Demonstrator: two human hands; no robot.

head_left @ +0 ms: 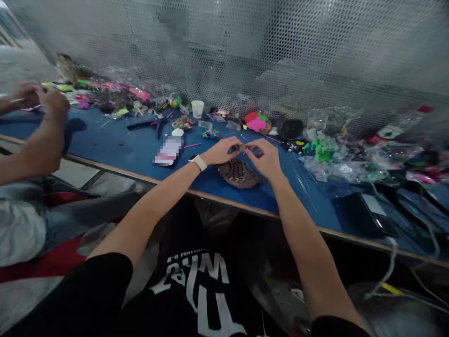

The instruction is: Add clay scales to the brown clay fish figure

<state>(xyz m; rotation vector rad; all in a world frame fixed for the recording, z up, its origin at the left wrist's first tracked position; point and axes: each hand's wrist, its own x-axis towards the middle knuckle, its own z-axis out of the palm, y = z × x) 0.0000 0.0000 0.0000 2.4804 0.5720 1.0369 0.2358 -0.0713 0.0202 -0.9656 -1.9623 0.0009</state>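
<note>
Between thumb and fingertips, my left hand (224,150) pinches a small brownish lump (242,148), which looks like modelling clay. My right hand (266,158) meets it from the other side, its fingers pinched together. A bit of pink shows at the right fingertips, perhaps the end of a thin stick; most of it is hidden. Just below both hands, a brown oval piece (240,174) with rows of raised, scale-like shapes lies on the blue table (140,150). A white band circles my left wrist.
A phone (169,150), thin pink stick (192,145), dark pliers-like tool (157,124) and white cup (197,109) lie ahead-left. Colourful clay and plastic wrap (336,164) line the mesh wall. A black box (366,215) sits right. Another person's hands (45,96) work at left.
</note>
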